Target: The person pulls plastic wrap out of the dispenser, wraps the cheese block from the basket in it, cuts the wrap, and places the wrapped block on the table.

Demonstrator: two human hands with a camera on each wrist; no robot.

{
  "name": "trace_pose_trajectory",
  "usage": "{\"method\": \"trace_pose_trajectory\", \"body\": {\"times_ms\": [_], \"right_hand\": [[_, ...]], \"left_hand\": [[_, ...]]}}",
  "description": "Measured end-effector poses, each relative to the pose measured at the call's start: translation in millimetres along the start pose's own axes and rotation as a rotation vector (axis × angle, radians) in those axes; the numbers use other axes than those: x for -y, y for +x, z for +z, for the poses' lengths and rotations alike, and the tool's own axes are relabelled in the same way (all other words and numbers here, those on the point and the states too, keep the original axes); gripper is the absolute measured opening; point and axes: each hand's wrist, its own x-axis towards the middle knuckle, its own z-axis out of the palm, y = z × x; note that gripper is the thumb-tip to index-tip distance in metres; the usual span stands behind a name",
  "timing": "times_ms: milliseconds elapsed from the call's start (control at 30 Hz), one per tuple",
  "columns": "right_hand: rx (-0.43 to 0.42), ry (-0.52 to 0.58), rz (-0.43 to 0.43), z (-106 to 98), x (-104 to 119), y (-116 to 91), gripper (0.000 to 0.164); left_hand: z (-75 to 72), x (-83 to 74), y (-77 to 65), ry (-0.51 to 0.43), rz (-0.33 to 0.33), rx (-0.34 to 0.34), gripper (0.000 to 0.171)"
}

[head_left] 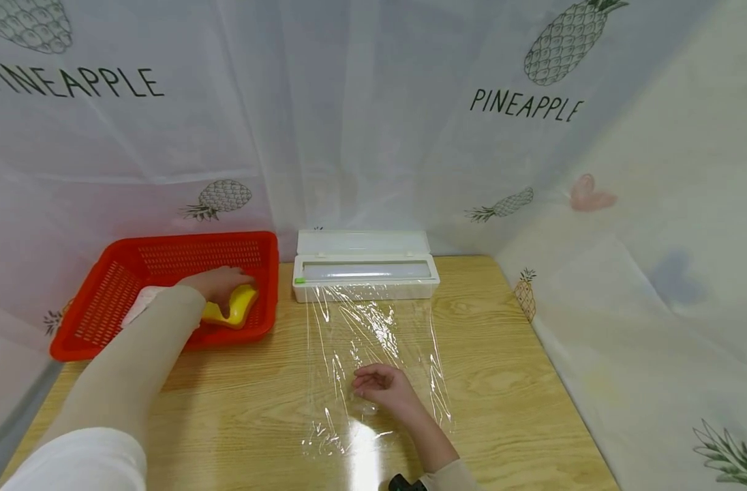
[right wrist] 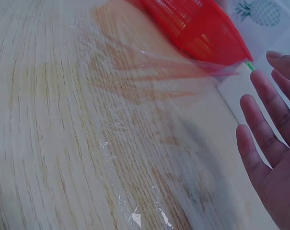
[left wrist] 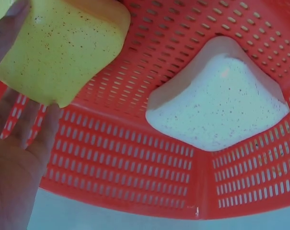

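Note:
Inside the red basket [head_left: 192,239], my left hand [head_left: 216,283] grips a yellow sponge [head_left: 243,303], its thumb on one face and fingers at the opposite edge. A white, speckled sponge [left wrist: 216,105] lies beside it in the left wrist view; my sleeve partly hides it in the head view. A sheet of clear plastic wrap [head_left: 404,327] stretches from a white wrap dispenser [head_left: 367,292] toward me over the wooden table. Over the sheet's middle is my right hand [head_left: 382,387], fingers loosely bent and holding nothing.
The dispenser's lid [head_left: 362,242] stands raised at the back, with a green slider [head_left: 299,280] at its left end. Behind the table [head_left: 502,382] hangs a white curtain [head_left: 361,136] printed with pineapples, which also runs along the right edge.

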Motion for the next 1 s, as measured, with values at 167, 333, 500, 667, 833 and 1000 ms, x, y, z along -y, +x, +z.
{"method": "trace_pose_trajectory", "body": {"times_ms": [167,333,500,667,833,1000], "right_hand": [[-0.009,-0.006,-0.005,-0.4,1.7,-0.1,0.036],[-0.027,-0.007,-0.029,-2.2,7.0,2.6,0.035],[-0.037,-0.011,-0.04,-2.7,14.7,8.4,0.035],[-0.038,-0.02,-0.056,0.0,27.9,12.3,0.036],[-0.032,-0.072,-0.084,0.6,39.7,20.2,0.031],[0.015,-0.134,-0.134,-0.4,61.2,26.3,0.027]], "left_hand": [[0.3,-2.1,-3.2,0.009,0.032,-0.031,0.071],[-3.3,-4.1,-3.7,0.023,0.066,-0.093,0.064],[-7.9,-1.8,-4.9,0.014,0.078,-0.165,0.064],[-18.2,-5.6,-20.1,-0.041,0.051,-0.217,0.067],[-32.6,-13.9,-40.2,-0.079,0.029,-0.266,0.067],[-46.6,-25.0,-59.7,-0.093,0.041,-0.33,0.068]]}}
